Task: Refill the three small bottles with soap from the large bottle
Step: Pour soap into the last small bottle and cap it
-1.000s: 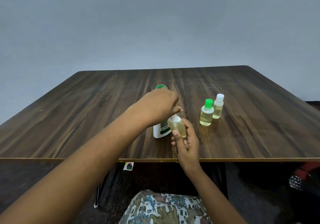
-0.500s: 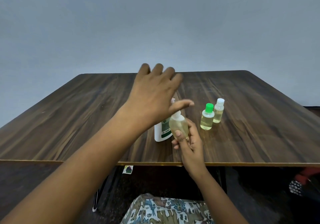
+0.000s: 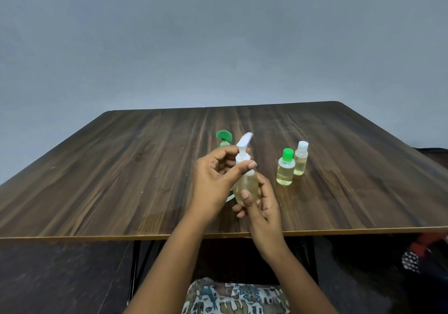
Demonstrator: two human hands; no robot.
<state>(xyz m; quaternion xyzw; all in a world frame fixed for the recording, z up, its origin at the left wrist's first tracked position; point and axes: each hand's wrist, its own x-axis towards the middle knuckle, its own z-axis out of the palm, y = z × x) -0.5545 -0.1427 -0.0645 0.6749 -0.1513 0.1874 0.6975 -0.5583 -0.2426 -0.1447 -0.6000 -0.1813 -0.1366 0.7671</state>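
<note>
So: on the table (image 3: 121,180), the large bottle (image 3: 223,136) is standing mostly hidden behind your left hand (image 3: 213,182). Your right hand (image 3: 264,207) is gripping the pump bottle (image 3: 247,185) above the near tabletop, axis near upright, nozzle pointing up-right. Your left hand is pinching its collar. Green-capped bottle (image 3: 285,168) and white-capped bottle (image 3: 301,158) are looking filled; I'm judging this one last.

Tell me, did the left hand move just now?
Yes. The left hand came down: it hid the large white bottle's green pump before, and now sits below it, fingers pinching the small clear plastic pump bottle.
</note>
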